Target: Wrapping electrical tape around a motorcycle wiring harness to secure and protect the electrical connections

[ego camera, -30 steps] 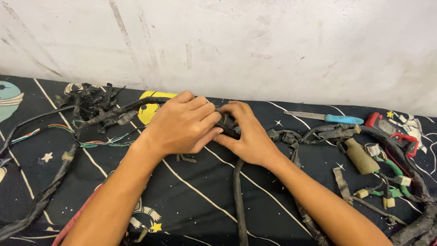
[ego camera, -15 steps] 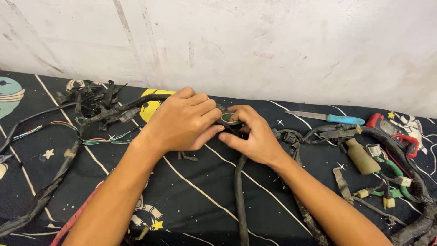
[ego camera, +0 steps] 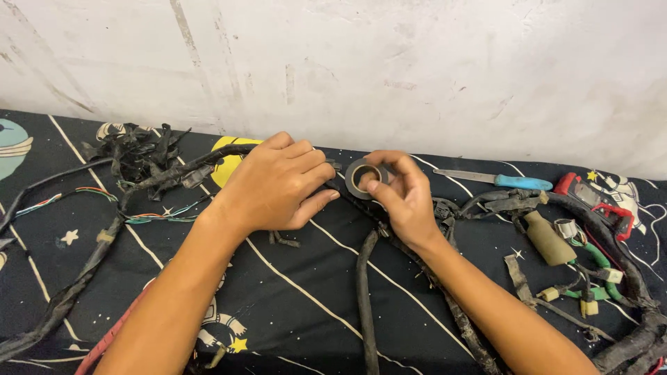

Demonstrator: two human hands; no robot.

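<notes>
My right hand (ego camera: 406,201) pinches a roll of black tape (ego camera: 364,178) between thumb and fingers, holding it upright just above the dark star-patterned cloth (ego camera: 292,305) on the bench. My left hand (ego camera: 274,186) curls closed over the black cable bundle (ego camera: 201,167) just beside the roll. A blue-handled knife (ego camera: 500,180) lies near the wall; a tan connector (ego camera: 546,238) and red tool (ego camera: 597,198) sit further right.

Even, soft light from above; faint shadows under the forearms; sharp focus, no glare, slight edge distortion.
</notes>
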